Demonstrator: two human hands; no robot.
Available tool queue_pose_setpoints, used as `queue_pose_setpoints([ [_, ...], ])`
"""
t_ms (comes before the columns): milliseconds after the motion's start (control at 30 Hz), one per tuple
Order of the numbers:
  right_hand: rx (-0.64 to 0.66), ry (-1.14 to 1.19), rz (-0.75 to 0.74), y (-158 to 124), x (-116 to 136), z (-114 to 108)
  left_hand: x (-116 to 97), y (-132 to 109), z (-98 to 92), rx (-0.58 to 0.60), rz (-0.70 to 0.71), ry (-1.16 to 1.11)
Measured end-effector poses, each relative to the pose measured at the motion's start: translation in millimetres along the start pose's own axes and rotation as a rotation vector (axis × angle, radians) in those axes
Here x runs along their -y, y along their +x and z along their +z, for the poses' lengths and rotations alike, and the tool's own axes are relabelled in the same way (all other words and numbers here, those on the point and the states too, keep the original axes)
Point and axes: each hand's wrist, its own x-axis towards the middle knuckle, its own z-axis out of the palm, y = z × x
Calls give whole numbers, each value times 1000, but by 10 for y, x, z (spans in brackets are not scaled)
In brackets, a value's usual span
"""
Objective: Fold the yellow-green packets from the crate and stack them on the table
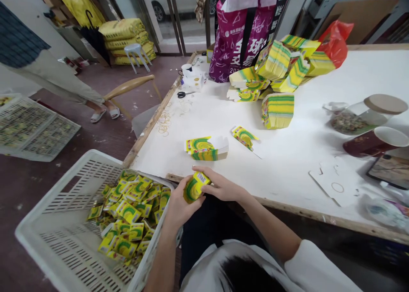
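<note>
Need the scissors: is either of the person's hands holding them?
No, the left hand and right hand hold a yellow box, while the scissors lie on the white table.

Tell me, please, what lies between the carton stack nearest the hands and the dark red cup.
In the head view, one loose carton lies just right of the stack; from there to the cup, the tabletop is bare.

I'm seeing a pale-blue plastic stool (133,48) standing by stacked yellow sacks (123,29), a dark-red cylindrical cup (361,143) beside a clear lidded jar (367,115).
</note>
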Motion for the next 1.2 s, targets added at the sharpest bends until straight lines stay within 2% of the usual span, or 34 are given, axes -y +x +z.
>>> queue_pose_setpoints([
  [133, 53, -96, -29, 89, 13, -5, 65, -35, -7, -56, -4, 47],
  [233, 94, -82, -79, 116, 3, 0, 93, -51, -17, -74, 9, 78],
  [367, 52, 2, -12, 103, -23, 11, 96, -38, -9, -101, 45, 71],
  [533, -25, 301, 6, 81, -43, -4, 0, 48, 17, -96, 220, 253],
  [633, -95, 430, 7, 85, -62, -10, -81, 94, 47, -154, 301, 371],
  [867, -249, 62, 115, 118, -65, 96, -86, 104, 106, -242, 400, 498],
  [967, -376, -41, 82, 137, -63, 151, -43, 93, 139, -264, 376, 495],
  [1033, -381, -59, 34, 143, -73, 149, -25, 88, 148, -279, 357, 471],
  [1133, -324, -20, -26, 142, -94, 119, -24, 80, 147, -235, 327, 382],
  [1200, -386, -44, -31, 139, -101, 128, -32, 71, 156, -181, 310, 319],
])
